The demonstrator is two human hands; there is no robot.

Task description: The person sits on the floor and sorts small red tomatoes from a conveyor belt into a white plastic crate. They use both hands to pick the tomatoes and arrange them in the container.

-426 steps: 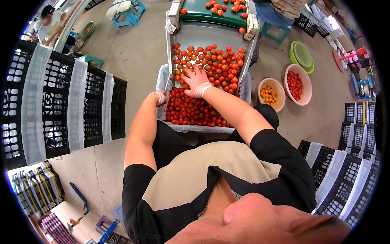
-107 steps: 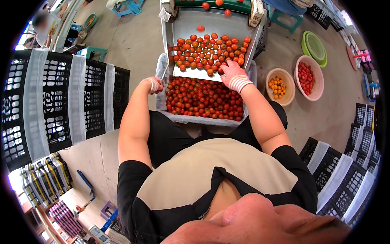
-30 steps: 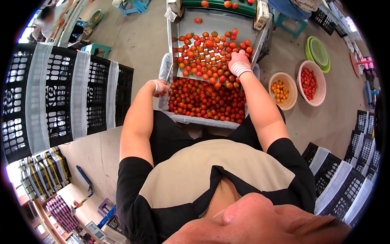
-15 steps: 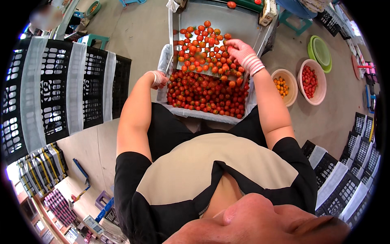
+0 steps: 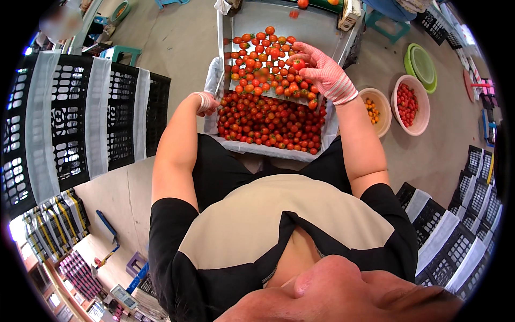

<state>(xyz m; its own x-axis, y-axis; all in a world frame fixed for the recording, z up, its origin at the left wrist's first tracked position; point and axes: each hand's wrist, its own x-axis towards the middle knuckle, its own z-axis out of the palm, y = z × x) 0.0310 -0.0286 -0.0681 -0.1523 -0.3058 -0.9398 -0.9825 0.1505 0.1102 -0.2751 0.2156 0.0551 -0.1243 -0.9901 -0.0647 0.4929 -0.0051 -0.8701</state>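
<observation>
Two striped, pinkish-white gloves cover my hands. My right hand [image 5: 328, 78] is over the right side of a sloping metal chute [image 5: 257, 21], with a red cherry tomato [image 5: 298, 64] between its thumb and fingers. Loose cherry tomatoes [image 5: 260, 64] are spread across the chute below and beside it. At the chute's lower left corner my left hand [image 5: 206, 104] is curled closed; what its fingers grip is hidden. Under the chute's lower lip, a crate with a pale liner [image 5: 268, 152] stands between my knees, holding many red cherry tomatoes [image 5: 263, 123].
To the right, a pink basin [image 5: 426, 114] holds red tomatoes and a smaller basin [image 5: 385, 121] yellow-orange ones. Green basins [image 5: 424, 67] sit behind them. Black slotted crates [image 5: 70, 118] stack at left, others [image 5: 445, 241] at lower right. A teal stool [image 5: 387, 29] stands far right.
My right hand has lifted and turned, its fingers now around a tomato. Another tomato falls onto the chute's top. My left hand stays at the corner; the view shifts slightly.
</observation>
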